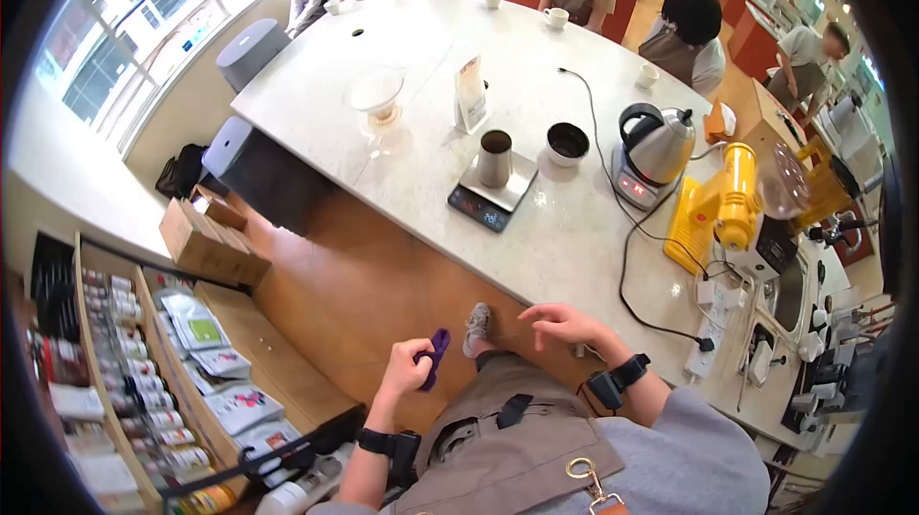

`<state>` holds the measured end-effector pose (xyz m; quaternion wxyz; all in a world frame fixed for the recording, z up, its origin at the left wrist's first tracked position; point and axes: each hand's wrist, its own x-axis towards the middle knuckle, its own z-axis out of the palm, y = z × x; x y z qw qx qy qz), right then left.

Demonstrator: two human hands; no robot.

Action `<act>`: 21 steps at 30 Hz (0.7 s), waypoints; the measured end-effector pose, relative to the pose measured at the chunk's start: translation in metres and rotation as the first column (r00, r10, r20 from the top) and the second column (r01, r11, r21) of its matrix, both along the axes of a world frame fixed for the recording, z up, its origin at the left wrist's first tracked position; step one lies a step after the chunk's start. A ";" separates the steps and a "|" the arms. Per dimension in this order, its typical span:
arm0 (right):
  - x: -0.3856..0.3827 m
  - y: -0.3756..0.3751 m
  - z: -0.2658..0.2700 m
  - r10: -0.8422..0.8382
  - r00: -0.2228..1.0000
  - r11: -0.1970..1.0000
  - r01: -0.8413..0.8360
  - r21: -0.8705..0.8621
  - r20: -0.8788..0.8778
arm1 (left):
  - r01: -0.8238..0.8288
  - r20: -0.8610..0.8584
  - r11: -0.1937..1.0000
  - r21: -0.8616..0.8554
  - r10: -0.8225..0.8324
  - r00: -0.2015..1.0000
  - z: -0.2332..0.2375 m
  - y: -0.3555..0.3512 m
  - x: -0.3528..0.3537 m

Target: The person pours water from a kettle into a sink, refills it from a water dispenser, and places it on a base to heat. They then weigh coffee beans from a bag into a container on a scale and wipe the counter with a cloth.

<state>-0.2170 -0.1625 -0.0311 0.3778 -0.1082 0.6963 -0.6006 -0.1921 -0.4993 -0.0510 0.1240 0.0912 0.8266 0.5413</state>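
My left hand (407, 368) is closed around a dark purple cloth (436, 359), held over the floor in front of my apron. My right hand (563, 324) is beside the table edge with its fingers apart and nothing in them. On the table (431, 218), a metal cup (495, 161) stands on a black and silver scale (491, 191). A dark-lined bowl (567, 143) sits to its right. Farther right, a steel kettle (659, 144) rests on its lit base (637, 186), beside a yellow grinder (735, 197).
A glass dripper (376, 94) and a paper bag (471, 96) stand farther back. Black cables run to a power strip (706, 333). Several people sit or stand across the table near white cups (555, 17). An open drawer (144, 371) and cardboard boxes (206, 237) are at left.
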 end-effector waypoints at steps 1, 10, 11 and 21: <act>-0.014 0.007 0.003 -0.037 0.997 0.998 0.033 0.062 0.067 | 0.016 -0.029 1.000 -0.018 -0.017 0.999 0.008 -0.005 -0.030; -0.071 0.031 -0.005 -0.295 0.942 0.952 0.274 0.139 0.159 | 0.082 -0.636 0.984 -0.158 -0.164 0.754 0.118 0.045 -0.295; -0.069 0.031 -0.007 -0.354 0.926 0.931 0.336 0.143 0.129 | 0.129 -0.717 0.955 -0.266 -0.286 0.636 0.120 0.055 -0.315; -0.063 0.009 -0.008 -0.717 0.693 0.693 0.699 0.174 0.075 | 0.470 -0.208 0.672 -0.572 -0.674 0.709 0.011 0.022 -0.362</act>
